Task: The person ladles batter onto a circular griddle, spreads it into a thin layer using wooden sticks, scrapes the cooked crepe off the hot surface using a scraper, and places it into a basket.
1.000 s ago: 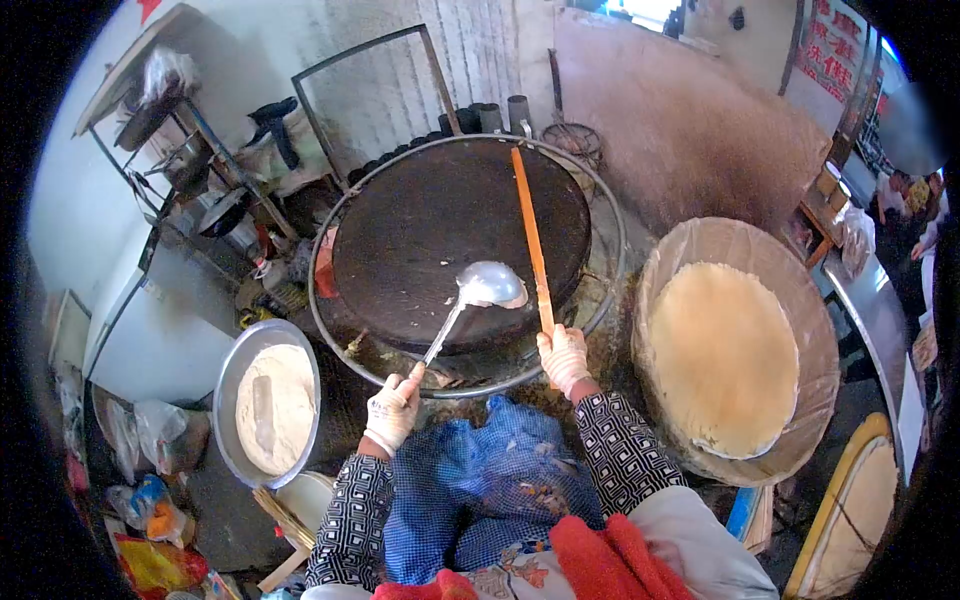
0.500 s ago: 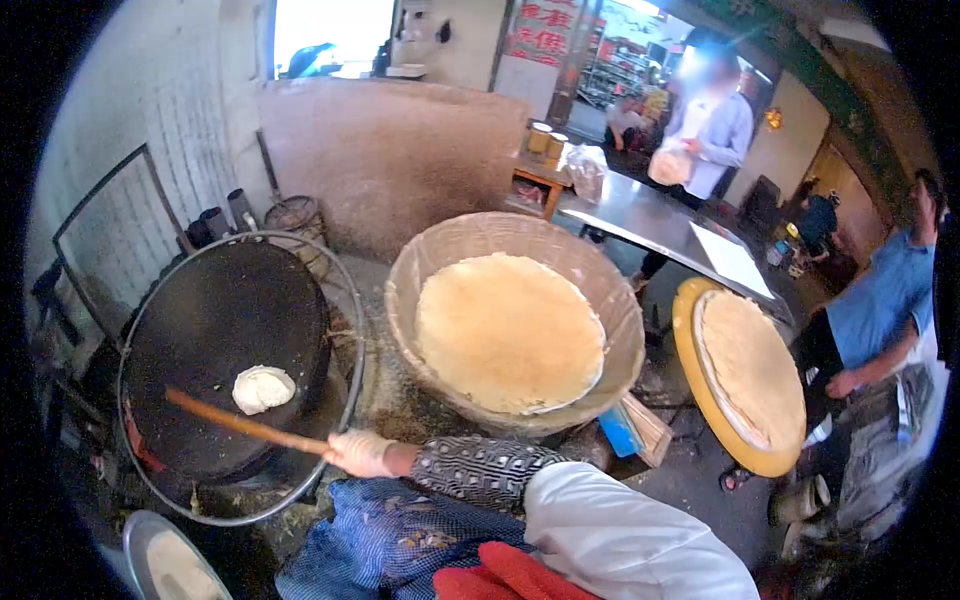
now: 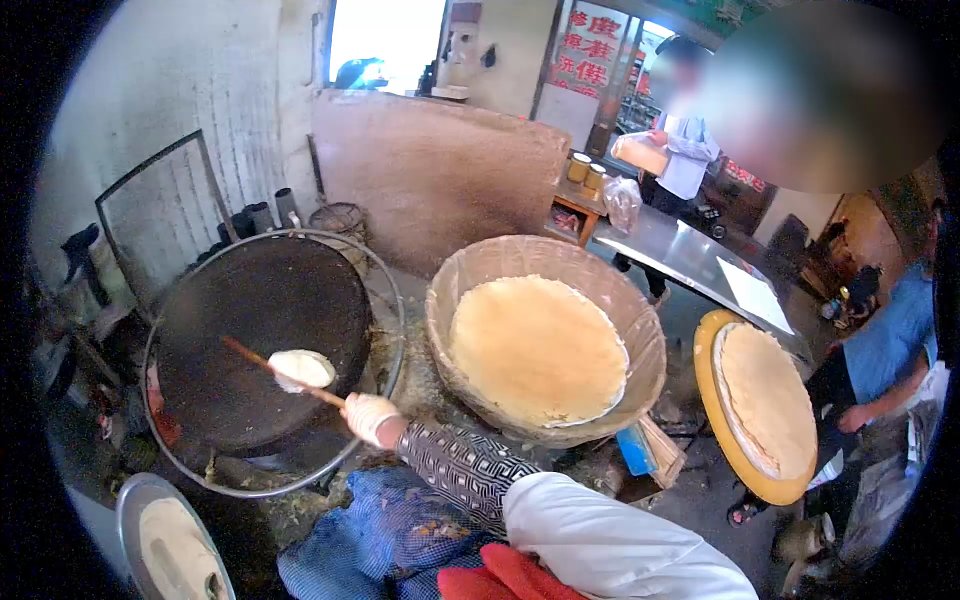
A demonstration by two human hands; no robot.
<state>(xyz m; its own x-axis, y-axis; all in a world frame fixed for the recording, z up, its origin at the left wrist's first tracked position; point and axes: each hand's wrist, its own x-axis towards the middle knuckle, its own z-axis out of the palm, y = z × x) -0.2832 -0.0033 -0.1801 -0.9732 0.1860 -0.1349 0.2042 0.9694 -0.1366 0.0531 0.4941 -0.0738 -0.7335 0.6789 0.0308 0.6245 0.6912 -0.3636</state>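
My right hand [image 3: 371, 418], in a whitish glove, is closed around the end of a thin wooden stick [image 3: 247, 354]. The stick reaches left over a large round dark griddle [image 3: 250, 290] and crosses the lower left edge of a small mound of white batter [image 3: 309, 369]. A metal ring [image 3: 402, 330] runs around the griddle. Right of the hand stands a deep round basket [image 3: 455, 275] holding a wide, pale-brown flat pancake [image 3: 540, 345]. At the lower left is a metal basin [image 3: 130, 520] with pale batter [image 3: 175, 550] in it. My left hand is out of view.
Another round pancake stack [image 3: 768, 400] lies on a yellow round board [image 3: 707, 400] at the right, near a person in blue [image 3: 885, 330]. Behind, a person [image 3: 685, 155] holds a bag by a metal table [image 3: 670, 235]. A brown panel [image 3: 430, 185] stands behind the griddle.
The stick has moved up to the batter mound, which it lay below before. The mound looks slightly wider. My view has shifted, so the surroundings sit farther right.
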